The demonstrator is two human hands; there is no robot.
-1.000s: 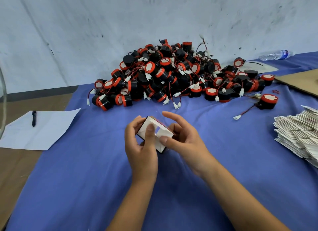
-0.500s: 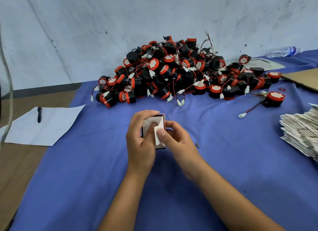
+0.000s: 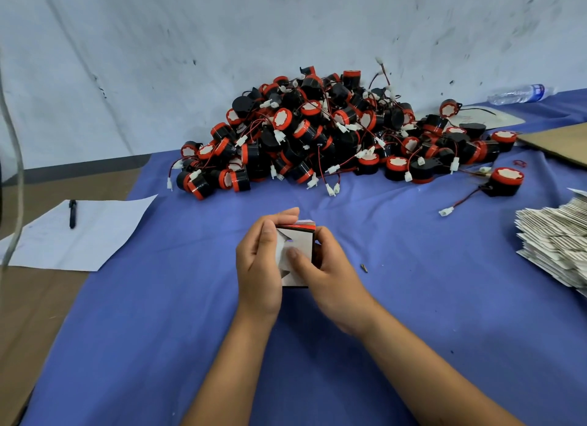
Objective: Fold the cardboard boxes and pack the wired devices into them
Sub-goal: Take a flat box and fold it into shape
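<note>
Cardboard box (image 3: pixel 297 254) | left hand (image 3: pixel 259 266) fingers grasp it | right hand (image 3: pixel 327 273) fingers apparently grasp it too

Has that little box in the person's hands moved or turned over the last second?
Yes. The box, gripped by the left hand and right hand, has turned from tilted to nearly upright, staying about as far in front of the device pile.

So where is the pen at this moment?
The pen lies at the far left of the head view, on the white paper sheet beside the blue cloth.
</note>
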